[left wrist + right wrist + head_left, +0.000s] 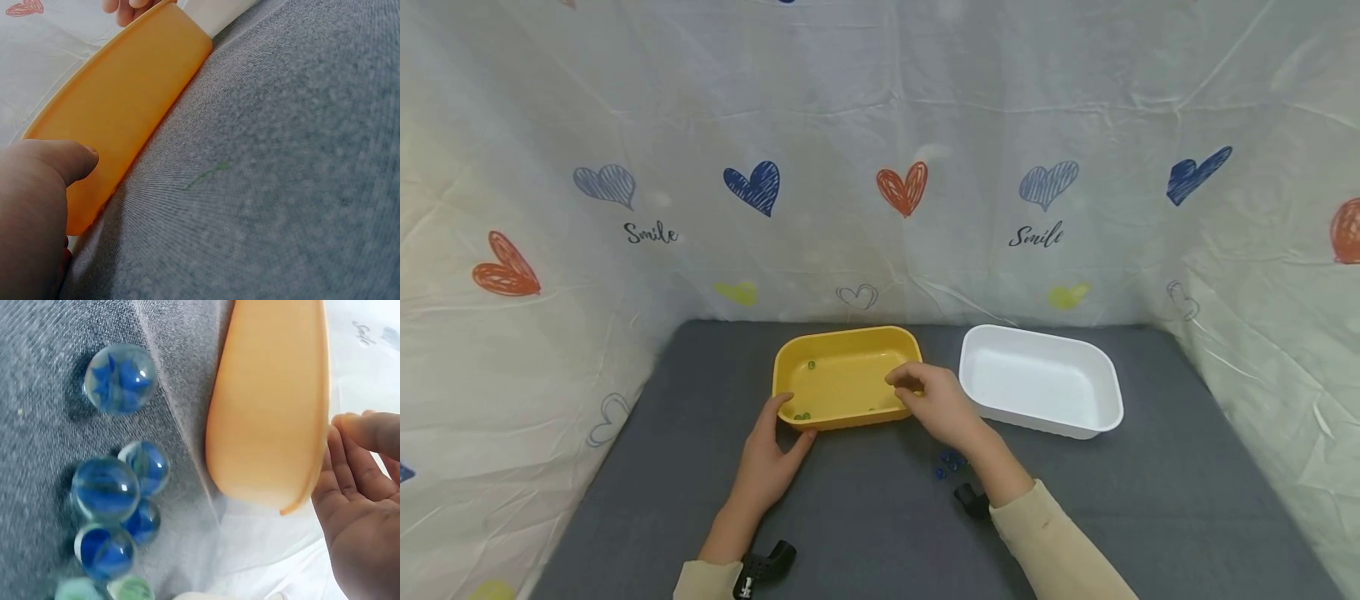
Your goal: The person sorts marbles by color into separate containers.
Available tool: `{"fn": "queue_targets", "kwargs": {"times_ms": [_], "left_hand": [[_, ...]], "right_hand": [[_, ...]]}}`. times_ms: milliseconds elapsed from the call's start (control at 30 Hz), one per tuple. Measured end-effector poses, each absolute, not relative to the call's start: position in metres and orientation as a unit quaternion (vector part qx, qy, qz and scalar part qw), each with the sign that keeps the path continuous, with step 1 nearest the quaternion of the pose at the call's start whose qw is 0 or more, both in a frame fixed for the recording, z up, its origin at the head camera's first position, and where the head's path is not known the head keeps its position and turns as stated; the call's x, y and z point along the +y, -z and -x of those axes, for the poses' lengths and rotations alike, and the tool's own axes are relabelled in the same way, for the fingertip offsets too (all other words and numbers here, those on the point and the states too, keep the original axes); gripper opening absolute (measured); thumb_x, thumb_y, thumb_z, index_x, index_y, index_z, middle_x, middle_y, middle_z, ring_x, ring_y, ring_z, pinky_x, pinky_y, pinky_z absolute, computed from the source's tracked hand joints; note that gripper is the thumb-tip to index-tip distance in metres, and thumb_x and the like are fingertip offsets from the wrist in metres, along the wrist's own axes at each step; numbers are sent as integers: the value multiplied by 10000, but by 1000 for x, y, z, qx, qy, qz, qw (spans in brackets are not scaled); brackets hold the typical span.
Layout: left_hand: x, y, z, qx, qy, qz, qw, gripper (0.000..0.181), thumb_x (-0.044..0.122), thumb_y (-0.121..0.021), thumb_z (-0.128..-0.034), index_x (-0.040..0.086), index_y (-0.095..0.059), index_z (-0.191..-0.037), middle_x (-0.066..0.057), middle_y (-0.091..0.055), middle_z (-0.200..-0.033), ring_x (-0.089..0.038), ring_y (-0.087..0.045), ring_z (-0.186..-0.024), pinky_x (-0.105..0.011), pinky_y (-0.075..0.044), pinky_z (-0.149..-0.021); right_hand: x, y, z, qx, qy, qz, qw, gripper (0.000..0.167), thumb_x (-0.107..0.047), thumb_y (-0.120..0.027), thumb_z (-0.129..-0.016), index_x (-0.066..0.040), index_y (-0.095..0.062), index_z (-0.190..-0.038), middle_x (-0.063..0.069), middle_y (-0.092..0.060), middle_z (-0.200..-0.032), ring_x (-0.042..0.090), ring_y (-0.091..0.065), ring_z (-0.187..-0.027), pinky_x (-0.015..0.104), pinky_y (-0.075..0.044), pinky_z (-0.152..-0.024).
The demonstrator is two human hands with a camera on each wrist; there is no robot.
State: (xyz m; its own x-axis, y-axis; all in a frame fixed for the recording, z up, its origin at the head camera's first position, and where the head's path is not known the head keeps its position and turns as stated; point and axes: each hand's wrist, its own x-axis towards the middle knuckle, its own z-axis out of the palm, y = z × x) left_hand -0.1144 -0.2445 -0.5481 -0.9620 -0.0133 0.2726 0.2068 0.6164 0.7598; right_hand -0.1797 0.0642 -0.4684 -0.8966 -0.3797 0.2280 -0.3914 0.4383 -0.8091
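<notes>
A yellow plastic tray (842, 335) stands on the grey cloth, holding several small green marbles (812, 365). My left hand (765, 462) grips its near left corner, the thumb (75, 159) against the outer wall and the fingers at the rim. Over the tray's right end hangs my right hand (936, 404), its fingers loosely bent and the thumb a little apart from them; no marble shows between them. Below the right wrist lies a group of blue marbles (106, 489), with greenish marbles (131, 589) beside them, partly cut off by the right wrist view's edge.
A white tray (1037, 337) stands to the right of the yellow one. Behind the table hangs a pale curtain (820, 250) printed with hearts. Grey cloth (865, 517) covers the table, and black wrist cameras (767, 564) sit at both wrists.
</notes>
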Motion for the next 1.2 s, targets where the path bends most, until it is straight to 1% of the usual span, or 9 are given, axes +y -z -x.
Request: {"fn": "queue_targets", "kwargs": {"times_ms": [167,400,600,733,833,900,1100,1200], "left_hand": [[-245,548,114,-890,434,55,127,755,245,-824,-1022,126,-401,-1636,-196,-421,-1687,-426,-438,-1534,-686,-429,-1148],[-243,549,115,-889,435,57,129,753,246,-825,-1021,127,-405,-1634,-188,-423,-1686,-412,-423,-1548,-673,-417,-1166],[-244,550,115,-889,436,54,128,754,243,-822,-1023,125,-400,-1637,-177,-409,-1700,-402,-405,-1562,-660,-398,-1188],[-244,552,116,-889,436,57,126,751,256,-816,-1028,124,-399,-1639,-179,-406,-1702,-406,-408,-1559,-664,-401,-1182],[-243,553,116,-890,436,53,121,754,269,-814,-1030,131,-395,-1641,-175,-403,-1704,-403,-405,-1562,-660,-398,-1187],[-243,553,116,-891,435,50,120,754,272,-814,-1030,132,-395,-1641,-174,-404,-1704,-404,-402,-1564,-659,-395,-1191],[-244,550,115,-890,436,50,120,751,276,-806,-1035,128,-392,-1643,-171,-395,-1711,-402,-381,-1577,-660,-376,-1206],[-245,549,114,-891,434,50,120,750,288,-801,-1039,131,-388,-1645,-172,-391,-1713,-402,-375,-1580,-659,-370,-1211]], "right_hand": [[71,465,173,-847,-482,-222,15,203,-14,-753,-1025,-66,-792,-1216,-10,-784,-1187,198,-746,-1108,424,-614,-977],[87,458,155,-848,-481,-218,31,217,-18,-767,-1015,-87,-791,-1220,-19,-782,-1186,205,-747,-1108,448,-611,-978],[100,464,143,-843,-487,-222,46,235,3,-783,-999,-81,-788,-1218,-13,-787,-1182,199,-751,-1106,448,-613,-973],[112,472,133,-845,-487,-214,50,251,8,-793,-988,-130,-791,-1198,8,-791,-1180,179,-747,-1099,451,-618,-963],[120,479,129,-848,-485,-205,51,258,9,-800,-982,-150,-793,-1185,48,-793,-1172,174,-746,-1091,442,-620,-959],[125,483,126,-852,-481,-199,49,259,9,-804,-978,-145,-793,-1186,64,-792,-1174,177,-746,-1091,428,-621,-956],[136,494,118,-859,-474,-188,39,246,18,-813,-966,-55,-785,-1200,88,-789,-1175,197,-752,-1072,436,-623,-947],[140,497,115,-862,-468,-191,40,256,31,-818,-954,-43,-784,-1197,83,-789,-1162,189,-754,-1058,437,-626,-933]]}}
